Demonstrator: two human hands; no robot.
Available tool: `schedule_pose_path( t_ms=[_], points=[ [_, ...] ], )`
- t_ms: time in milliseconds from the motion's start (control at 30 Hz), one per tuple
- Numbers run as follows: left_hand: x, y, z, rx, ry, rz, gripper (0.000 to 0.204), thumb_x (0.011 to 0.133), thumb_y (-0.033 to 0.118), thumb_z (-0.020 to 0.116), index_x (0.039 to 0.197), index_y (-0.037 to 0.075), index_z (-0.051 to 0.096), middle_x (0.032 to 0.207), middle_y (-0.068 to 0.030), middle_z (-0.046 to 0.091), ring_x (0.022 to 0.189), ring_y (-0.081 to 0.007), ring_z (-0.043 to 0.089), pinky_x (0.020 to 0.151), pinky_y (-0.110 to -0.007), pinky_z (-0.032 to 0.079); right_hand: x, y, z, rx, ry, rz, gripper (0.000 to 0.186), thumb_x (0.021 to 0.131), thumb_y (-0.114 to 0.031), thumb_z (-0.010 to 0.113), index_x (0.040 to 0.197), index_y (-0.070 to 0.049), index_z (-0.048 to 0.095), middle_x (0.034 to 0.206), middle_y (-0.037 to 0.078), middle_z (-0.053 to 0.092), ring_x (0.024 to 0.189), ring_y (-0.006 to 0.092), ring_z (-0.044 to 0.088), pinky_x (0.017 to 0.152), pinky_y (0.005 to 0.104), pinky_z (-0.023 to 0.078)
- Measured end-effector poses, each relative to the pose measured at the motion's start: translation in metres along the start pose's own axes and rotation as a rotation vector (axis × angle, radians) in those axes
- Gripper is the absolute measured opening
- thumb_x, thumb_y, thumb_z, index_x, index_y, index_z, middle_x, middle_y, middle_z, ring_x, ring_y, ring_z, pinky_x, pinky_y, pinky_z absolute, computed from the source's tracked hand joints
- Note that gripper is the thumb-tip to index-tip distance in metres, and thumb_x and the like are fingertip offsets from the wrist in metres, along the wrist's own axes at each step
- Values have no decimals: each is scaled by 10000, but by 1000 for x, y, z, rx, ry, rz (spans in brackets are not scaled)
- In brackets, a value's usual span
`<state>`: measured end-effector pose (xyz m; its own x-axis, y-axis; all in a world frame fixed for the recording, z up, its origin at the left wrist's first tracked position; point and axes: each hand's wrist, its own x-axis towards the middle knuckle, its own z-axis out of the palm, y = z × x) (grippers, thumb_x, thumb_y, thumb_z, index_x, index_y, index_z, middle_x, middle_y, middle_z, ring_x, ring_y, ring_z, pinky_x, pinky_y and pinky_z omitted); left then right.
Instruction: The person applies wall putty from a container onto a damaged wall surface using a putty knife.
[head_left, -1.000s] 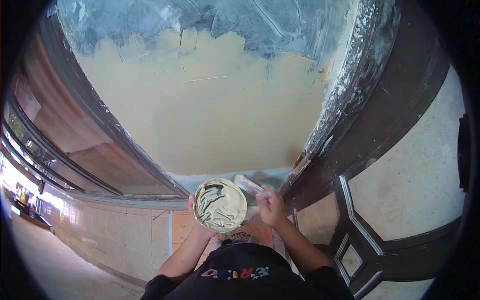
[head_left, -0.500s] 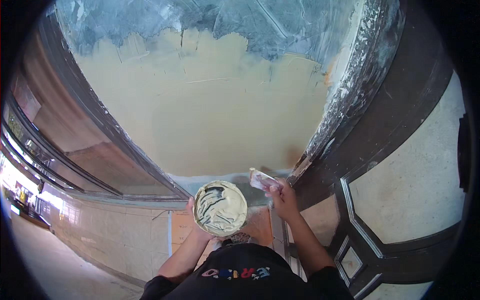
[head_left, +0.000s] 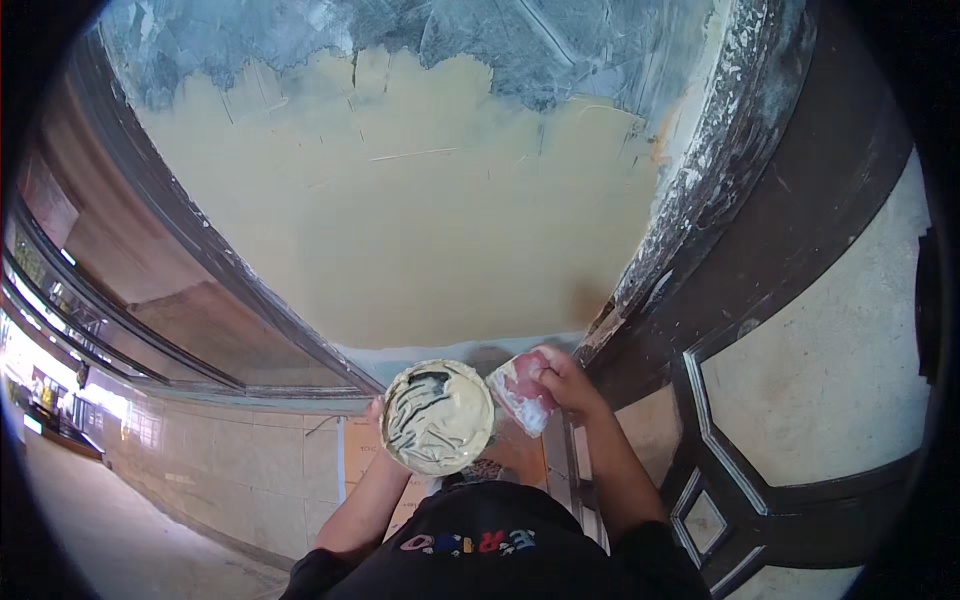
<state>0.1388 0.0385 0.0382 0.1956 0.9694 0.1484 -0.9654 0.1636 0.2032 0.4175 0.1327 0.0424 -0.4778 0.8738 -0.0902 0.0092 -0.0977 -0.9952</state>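
Note:
A round tub of cream-coloured filler paste (head_left: 440, 418), streaked with dark gaps where the bottom shows, is held from beneath by my left hand (head_left: 376, 412). Most of that hand is hidden by the tub. My right hand (head_left: 563, 380) is closed on a reddish putty knife (head_left: 522, 392) smeared with white paste. Its flat blade faces up, close to the tub's right rim. In front of me stands a wall panel (head_left: 400, 230), coated in smooth beige filler below and bare blue-grey above.
A scraped, paint-flecked dark frame (head_left: 690, 180) borders the panel on the right, beside a dark panelled door (head_left: 800, 360). Another dark frame (head_left: 200, 220) runs along the left. Orange sheet (head_left: 365, 445) covers the floor by my feet. A tiled wall (head_left: 240, 450) lies left.
My right hand has turned the putty knife from edge-on to flat and brought it lower, nearer the tub. The tub has shifted slightly left.

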Motion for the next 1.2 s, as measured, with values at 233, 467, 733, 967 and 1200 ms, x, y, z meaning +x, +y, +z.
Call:
schedule_pose_path(
  t_ms=[233, 467, 733, 967, 1200],
  points=[
    [-3, 1, 3, -13, -24, -16, 789, 854, 667, 446, 1365, 68, 491, 1366, -192, 518, 1222, -385, 518, 1009, -546, 447, 2, -18, 0, -153, 68, -115, 272, 847, -91, 557, 1109, -23, 571, 928, 62, 631, 866, 142, 596, 773, 306, 496],
    [-4, 8, 11, -26, -61, -5, 792, 856, 669, 439, 1370, 68, 486, 1373, -192, 512, 1222, -388, 518, 1008, -551, 448, -10, -75, -1, -479, 373, -216, 289, 834, -120, 586, 1104, -17, 572, 781, 125, 637, 663, 203, 621, 630, 341, 500],
    [7, 15, 6, 85, 54, -153, 977, 732, 735, 566, 1440, 85, 391, 1430, -193, 448, 1276, -389, 473, 1039, -562, 418, -15, -133, 77, -648, 138, -368, 282, 865, -169, 640, 1098, -22, 577, 767, 180, 652, 629, 279, 653, 596, 355, 503],
    [6, 28, 22, 294, 152, -36, 901, 781, 694, 520, 1426, 76, 401, 1383, -164, 502, 1242, -330, 519, 1041, -473, 440, -1, -135, 125, -843, 147, -541, 289, 841, -143, 630, 1092, -11, 576, 760, 198, 644, 675, 376, 640, 590, 428, 502],
    [7, 65, 20, 346, 202, -90, 841, 803, 704, 493, 1362, 76, 472, 1318, -162, 548, 1175, -333, 555, 999, -482, 459, 16, -128, 161, -988, 68, -757, 236, 823, -133, 632, 1048, -73, 597, 774, 112, 621, 724, 302, 629, 647, 409, 494]
  ],
)
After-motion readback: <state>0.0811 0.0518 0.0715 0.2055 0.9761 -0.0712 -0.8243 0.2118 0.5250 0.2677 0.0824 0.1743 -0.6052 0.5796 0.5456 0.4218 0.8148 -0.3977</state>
